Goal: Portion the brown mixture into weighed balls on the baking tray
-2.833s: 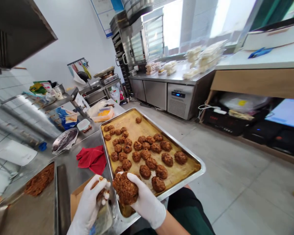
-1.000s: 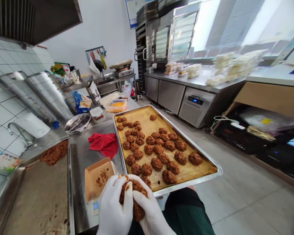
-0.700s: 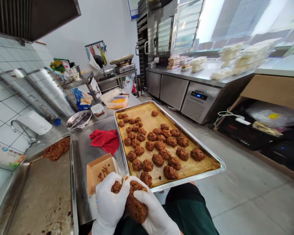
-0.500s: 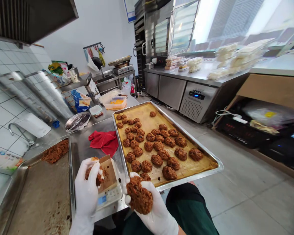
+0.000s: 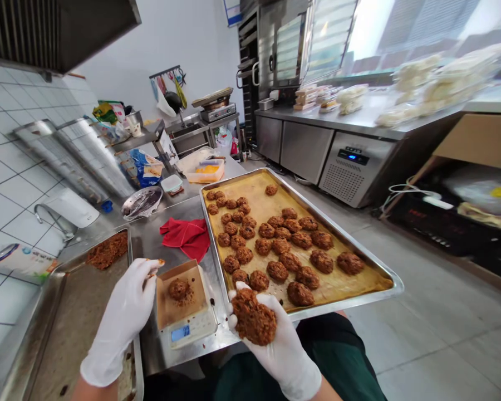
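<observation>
My left hand (image 5: 130, 298), in a white glove, is beside a small brown paper tray (image 5: 171, 314) on a digital kitchen scale (image 5: 204, 328). Its fingers are slightly apart and hold nothing; orange-brown mixture sticks to the fingertips. In the paper tray sits a small ball of the mixture (image 5: 178, 289) with crumbs about it. The scale display reads 0.0. My gloved right hand (image 5: 286, 345) is closed around a larger lump of brown mixture (image 5: 255, 318), near the front edge of a baking tray (image 5: 338, 234). Many shaped brown balls (image 5: 290, 262) lie on its parchment.
At left stands a metal tray (image 5: 87, 312) with a heap of mixture (image 5: 107, 250) at its far end. A red cloth (image 5: 187, 236) lies behind the scale. Farther back are a bowl (image 5: 142, 203) and a plastic tub (image 5: 204, 170). A steel counter (image 5: 384, 125) runs along the right.
My left hand has let go of the small ball, which now rests in the paper tray, and has drawn back left. My right hand still grips its lump. The view has shifted slightly.
</observation>
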A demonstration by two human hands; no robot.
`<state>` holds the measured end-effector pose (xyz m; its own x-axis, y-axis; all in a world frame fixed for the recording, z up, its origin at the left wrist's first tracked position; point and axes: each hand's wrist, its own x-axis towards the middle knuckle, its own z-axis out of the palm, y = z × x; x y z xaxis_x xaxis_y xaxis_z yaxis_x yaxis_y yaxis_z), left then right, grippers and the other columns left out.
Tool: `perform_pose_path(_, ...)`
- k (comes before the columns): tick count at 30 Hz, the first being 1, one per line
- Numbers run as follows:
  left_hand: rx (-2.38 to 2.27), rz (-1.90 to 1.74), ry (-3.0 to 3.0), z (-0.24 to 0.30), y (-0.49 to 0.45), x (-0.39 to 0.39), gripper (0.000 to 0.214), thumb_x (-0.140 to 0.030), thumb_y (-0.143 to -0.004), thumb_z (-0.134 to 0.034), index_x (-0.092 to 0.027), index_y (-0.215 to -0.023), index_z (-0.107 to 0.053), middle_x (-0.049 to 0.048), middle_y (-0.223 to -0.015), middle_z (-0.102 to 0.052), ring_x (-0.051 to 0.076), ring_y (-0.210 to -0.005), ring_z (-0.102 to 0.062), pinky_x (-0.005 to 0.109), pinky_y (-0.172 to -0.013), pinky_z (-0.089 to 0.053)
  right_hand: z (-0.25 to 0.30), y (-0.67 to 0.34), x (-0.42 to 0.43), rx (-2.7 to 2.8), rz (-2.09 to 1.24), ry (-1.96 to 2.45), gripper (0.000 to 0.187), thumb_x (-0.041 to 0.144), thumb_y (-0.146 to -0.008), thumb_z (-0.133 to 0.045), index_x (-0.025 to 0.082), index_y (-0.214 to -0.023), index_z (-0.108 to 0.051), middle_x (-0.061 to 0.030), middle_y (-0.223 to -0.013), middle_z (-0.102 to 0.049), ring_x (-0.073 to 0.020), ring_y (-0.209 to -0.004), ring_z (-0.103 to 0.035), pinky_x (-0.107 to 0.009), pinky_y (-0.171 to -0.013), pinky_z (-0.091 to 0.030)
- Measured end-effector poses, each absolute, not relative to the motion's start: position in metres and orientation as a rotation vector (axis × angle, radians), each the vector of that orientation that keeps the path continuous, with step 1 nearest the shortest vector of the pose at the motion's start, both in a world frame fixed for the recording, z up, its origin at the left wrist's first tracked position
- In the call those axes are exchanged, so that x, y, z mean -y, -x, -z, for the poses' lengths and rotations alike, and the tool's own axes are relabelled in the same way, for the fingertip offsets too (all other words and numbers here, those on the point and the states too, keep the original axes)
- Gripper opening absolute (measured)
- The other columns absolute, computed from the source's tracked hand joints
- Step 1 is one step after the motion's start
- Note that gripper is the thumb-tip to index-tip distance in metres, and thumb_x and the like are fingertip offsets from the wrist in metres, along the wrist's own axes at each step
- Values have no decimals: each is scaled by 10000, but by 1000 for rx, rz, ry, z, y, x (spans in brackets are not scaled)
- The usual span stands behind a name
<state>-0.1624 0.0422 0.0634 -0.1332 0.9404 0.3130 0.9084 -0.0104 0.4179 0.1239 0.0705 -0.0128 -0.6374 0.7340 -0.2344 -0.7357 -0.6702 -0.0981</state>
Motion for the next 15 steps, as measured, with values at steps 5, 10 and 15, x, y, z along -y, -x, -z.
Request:
perform_pose_path(5, -2126, -1006, -1917, -72, 139, -20, 147, -234, -932, -506, -260, -1004, -631, 10, -1064, -649, 190, -1001, -623, 301, -876, -470, 8, -128, -100, 194, -2264, 376, 318, 285, -855, -592, 215, -1160, -648, -85, -1106, -750, -254, -954, -713, -406, -900, -535)
perform_pose_path(10, -2009, -1121, -1920, -61, 119, -17, 165, -212, -945, -495, -236, -1003, -647, 31, -1046, -652, 185, -996, -624, 302, -902, -466, 6, -120, -118, 374, -2254, 453, 420, 333, -862, -590, 150, -1239, -624, -123, -1125, -752, -270, -1030, -700, -444, -996, -499)
perform_pose_path(15, -2045, -1152, -1860, -62, 122, -19, 168, -210, -945, -492, -220, -971, -657, 33, -1025, -660, 185, -979, -626, 300, -885, -472, 12, -115, -118, 432, -2258, 574, 418, 314, -908, -578, 144, -1288, -604, -122, -1106, -757, -245, -1046, -696, -442, -996, -499)
